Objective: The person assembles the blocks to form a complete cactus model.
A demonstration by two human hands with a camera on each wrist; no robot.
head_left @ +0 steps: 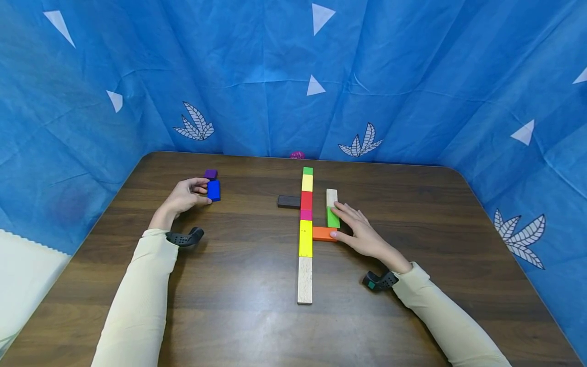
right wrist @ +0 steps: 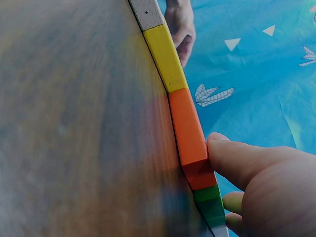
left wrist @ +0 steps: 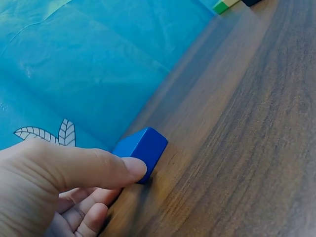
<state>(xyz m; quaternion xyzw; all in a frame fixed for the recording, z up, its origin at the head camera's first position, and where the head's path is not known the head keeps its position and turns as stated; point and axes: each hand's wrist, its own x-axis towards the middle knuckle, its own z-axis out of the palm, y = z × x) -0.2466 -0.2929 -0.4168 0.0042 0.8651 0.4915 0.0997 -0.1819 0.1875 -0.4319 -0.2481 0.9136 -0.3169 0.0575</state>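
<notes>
On the left side of the table my left hand (head_left: 185, 196) pinches a blue block (head_left: 213, 190) between thumb and fingers. A purple block (head_left: 210, 174) lies just beyond it. In the left wrist view the thumb (left wrist: 133, 168) presses on the blue block's face. My right hand (head_left: 362, 234) has its fingers fairly straight. Its thumb touches the top of an orange block (head_left: 322, 234), while the fingertips rest at a green block (head_left: 332, 217) and a pale wooden block (head_left: 331, 198). The orange block joins a yellow block (head_left: 305, 238) in a long row.
The row runs away from me, from a long pale wooden block (head_left: 304, 280) through magenta (head_left: 305, 215) and red (head_left: 306, 200) blocks to a small green block (head_left: 308, 171). A black block (head_left: 289, 202) juts left from it. A blue curtain (head_left: 266, 76) hangs behind the table.
</notes>
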